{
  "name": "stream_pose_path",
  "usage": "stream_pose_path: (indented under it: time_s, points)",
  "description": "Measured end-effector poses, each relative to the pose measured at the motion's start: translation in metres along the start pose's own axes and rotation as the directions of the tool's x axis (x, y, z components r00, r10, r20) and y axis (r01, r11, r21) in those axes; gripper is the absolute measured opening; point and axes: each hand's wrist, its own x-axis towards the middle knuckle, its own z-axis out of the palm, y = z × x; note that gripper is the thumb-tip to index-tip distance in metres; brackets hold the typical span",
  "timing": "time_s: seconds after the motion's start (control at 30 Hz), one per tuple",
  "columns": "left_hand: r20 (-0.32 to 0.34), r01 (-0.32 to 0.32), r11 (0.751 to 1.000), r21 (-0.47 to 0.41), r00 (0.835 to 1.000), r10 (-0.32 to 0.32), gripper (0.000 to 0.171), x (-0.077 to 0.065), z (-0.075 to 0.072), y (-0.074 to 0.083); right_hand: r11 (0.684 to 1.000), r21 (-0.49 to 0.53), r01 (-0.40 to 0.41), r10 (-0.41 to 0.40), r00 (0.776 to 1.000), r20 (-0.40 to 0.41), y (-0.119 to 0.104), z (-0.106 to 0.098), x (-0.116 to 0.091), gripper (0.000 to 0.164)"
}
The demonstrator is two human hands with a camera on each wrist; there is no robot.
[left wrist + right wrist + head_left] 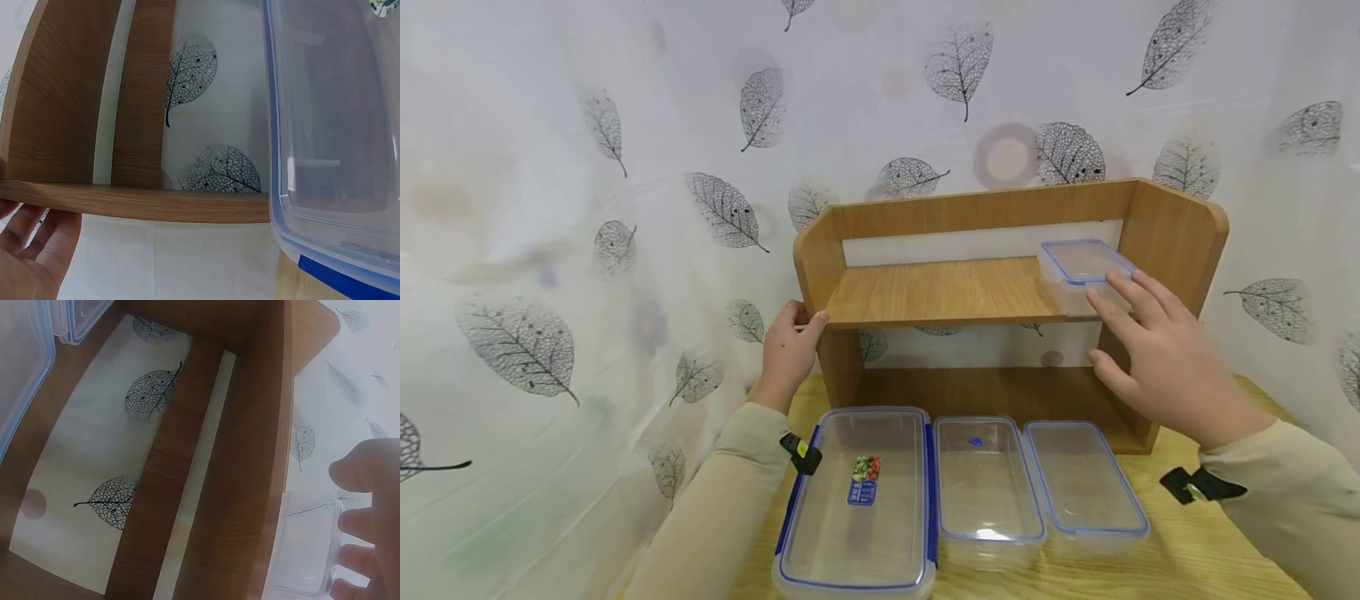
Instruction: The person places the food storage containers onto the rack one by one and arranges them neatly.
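Observation:
My left hand (788,346) grips the left side panel of a wooden desktop shelf (925,292), thumb at the front edge and fingers around the outer side. In the left wrist view its fingers (53,247) lie against the panel. On the upper board, at the right end, sits a clear plastic food container (1063,287) with a blue-rimmed lid. My right hand (1172,358) has its fingers extended, fingertips right at the front of this container. The right wrist view shows the fingers beside the container's clear wall (306,550).
Before the shelf stand a large lidded container (880,533) with dark blue clips, a medium one (988,492) and another (1086,479) to its right, side by side on the wooden table (1195,533). A leaf-print curtain (865,100) hangs behind and at the left.

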Motion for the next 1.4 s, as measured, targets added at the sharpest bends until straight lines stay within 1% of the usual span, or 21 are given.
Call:
stream_pose_path:
  time_s: [0.13, 0.4, 0.6, 0.9, 1.2, 1.4]
  points:
    - [0.003, 0.004, 1.000, 0.002, 1.000, -0.004, 0.038, 0.000, 0.001, -0.001, 1.000, 0.004, -0.014, 0.014, 1.000, 0.014, 0.000, 0.001, 0.001, 0.067]
    - [0.001, -0.003, 1.000, 0.006, 1.000, 0.003, 0.041, -0.001, 0.001, -0.001, 1.000, -0.014, -0.017, 0.017, 0.999, 0.034, 0.001, 0.003, 0.003, 0.069]
    - [0.001, 0.005, 1.000, -0.001, 1.000, -0.005, 0.040, 0.000, 0.001, 0.000, 1.000, -0.007, -0.022, 0.022, 0.999, 0.033, 0.004, 0.006, 0.005, 0.069]
    - [-0.002, 0.000, 1.000, 0.005, 1.000, 0.000, 0.039, 0.000, 0.000, 0.000, 0.998, -0.012, -0.057, 0.058, 0.996, 0.075, 0.005, 0.008, 0.009, 0.073]
    - [-0.001, 0.010, 1.000, -0.002, 1.000, -0.010, 0.038, 0.000, 0.000, 0.000, 0.998, -0.011, -0.064, 0.065, 0.995, 0.077, 0.007, 0.012, 0.016, 0.074]
    - [-0.005, 0.003, 1.000, 0.001, 1.000, -0.003, 0.038, 0.000, 0.000, 0.000, 0.997, -0.006, -0.076, 0.077, 0.994, 0.083, 0.010, 0.014, 0.019, 0.074]
